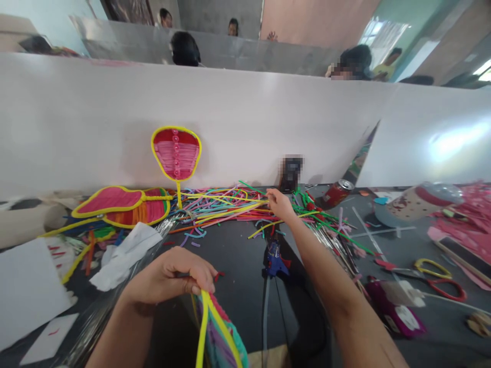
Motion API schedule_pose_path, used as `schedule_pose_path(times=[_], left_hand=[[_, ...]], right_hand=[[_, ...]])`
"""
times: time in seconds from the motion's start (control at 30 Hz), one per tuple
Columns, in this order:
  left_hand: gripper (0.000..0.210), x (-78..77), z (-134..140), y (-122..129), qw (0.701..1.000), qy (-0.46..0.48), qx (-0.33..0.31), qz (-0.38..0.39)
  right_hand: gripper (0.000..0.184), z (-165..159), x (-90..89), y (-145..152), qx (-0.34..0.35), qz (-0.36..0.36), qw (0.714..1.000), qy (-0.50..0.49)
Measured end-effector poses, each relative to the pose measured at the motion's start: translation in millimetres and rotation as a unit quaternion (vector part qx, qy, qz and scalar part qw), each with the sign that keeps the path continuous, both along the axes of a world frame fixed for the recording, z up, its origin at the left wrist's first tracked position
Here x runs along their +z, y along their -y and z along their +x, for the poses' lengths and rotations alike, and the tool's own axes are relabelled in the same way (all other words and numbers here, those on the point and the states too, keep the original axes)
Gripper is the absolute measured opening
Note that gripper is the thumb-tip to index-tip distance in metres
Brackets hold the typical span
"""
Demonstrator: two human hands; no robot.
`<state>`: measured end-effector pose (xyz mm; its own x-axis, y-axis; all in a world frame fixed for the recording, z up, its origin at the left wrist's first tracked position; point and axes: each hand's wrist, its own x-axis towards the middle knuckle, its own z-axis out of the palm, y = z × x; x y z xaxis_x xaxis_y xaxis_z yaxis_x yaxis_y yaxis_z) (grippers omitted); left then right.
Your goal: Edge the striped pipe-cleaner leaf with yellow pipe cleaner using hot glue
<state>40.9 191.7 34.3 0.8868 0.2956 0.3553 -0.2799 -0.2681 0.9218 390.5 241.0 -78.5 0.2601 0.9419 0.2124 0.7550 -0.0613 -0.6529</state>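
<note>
My left hand point(184, 273) pinches the top of a fan-like pipe-cleaner piece point(222, 332), with yellow edging and purple, teal and pink strips; its lower part runs out of view. Farther forward, my right hand point(281, 204) is closed at the pile of coloured pipe cleaners point(226, 209). Yellow strands meet its fingertips, which are partly hidden. Below that hand a blue glue gun point(275, 261) lies on the dark table. A finished-looking pink fan point(176, 153) with a yellow rim leans upright against the white partition, and more fans point(111, 199) lie at the left.
A red can point(337, 194) and a cup with a clear lid point(418, 204) stand at the right. Scissors point(441, 278), a purple bottle point(397, 306) and a phone point(466, 260) lie nearer. Crumpled white paper point(126, 255) is at the left. Other people are beyond the white partition point(245, 112).
</note>
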Motion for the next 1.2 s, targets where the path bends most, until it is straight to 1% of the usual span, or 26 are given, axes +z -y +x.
schedule_pose_path(times=[0.07, 0.17, 0.3, 0.4, 0.43, 0.47, 0.53, 0.6, 0.67, 0.73, 0.83, 0.9, 1.0, 1.2], left_hand=[[0.014, -1.1, -1, 0, 1.000, -0.012, 0.009, -0.005], [0.017, -4.5, -3, 1, 0.998, -0.051, 0.033, 0.001], [0.027, -7.2, 1, 4, 0.985, -0.144, 0.089, 0.027], [0.027, -4.1, 8, 9, 0.971, -0.202, 0.123, 0.032], [0.026, -2.0, 10, 11, 0.968, -0.214, 0.131, 0.031], [0.025, 0.4, 12, 14, 0.964, -0.223, 0.138, 0.031], [0.021, 6.3, 16, 19, 0.958, -0.238, 0.151, 0.044], [0.018, 12.8, 20, 23, 0.954, -0.248, 0.155, 0.067], [0.017, 19.1, 22, 27, 0.953, -0.249, 0.151, 0.088], [0.015, 24.4, 24, 30, 0.952, -0.250, 0.145, 0.104], [0.014, 29.2, 25, 34, 0.948, -0.254, 0.147, 0.123], [0.015, 30.5, 25, 37, 0.949, -0.252, 0.142, 0.123], [0.016, 30.9, 23, 40, 0.953, -0.245, 0.137, 0.114], [0.016, 29.4, 17, 44, 0.955, -0.233, 0.158, 0.095]], right_hand=[[0.024, -5, 13.6, 16, 0.019, 0.009, 1.000, 0.012], [0.013, -9, 34.2, 49, 0.036, 0.027, 0.999, 0.026], [0.016, -18, 57.1, 104, 0.058, 0.039, 0.997, 0.011], [0.020, -34, 74.0, 143, 0.092, 0.029, 0.995, -0.020], [0.022, -40, 80.5, 154, 0.111, 0.020, 0.993, -0.041], [0.023, -48, 87.8, 163, 0.137, 0.011, 0.986, -0.095], [0.026, -62, 104.2, 177, 0.188, 0.002, 0.965, -0.180], [0.027, -75, 121.3, 183, 0.233, 0.017, 0.948, -0.214], [0.026, -86, 136.0, 184, 0.266, 0.021, 0.943, -0.201], [0.027, -95, 145.2, 182, 0.290, 0.010, 0.945, -0.150], [0.032, -103, 147.7, 179, 0.317, -0.006, 0.946, -0.063], [0.027, -106, 144.8, 179, 0.324, -0.007, 0.945, -0.038], [0.019, -108, 140.5, 181, 0.323, 0.005, 0.945, -0.049], [0.024, -115, 132.0, 191, 0.325, 0.032, 0.937, -0.119]])
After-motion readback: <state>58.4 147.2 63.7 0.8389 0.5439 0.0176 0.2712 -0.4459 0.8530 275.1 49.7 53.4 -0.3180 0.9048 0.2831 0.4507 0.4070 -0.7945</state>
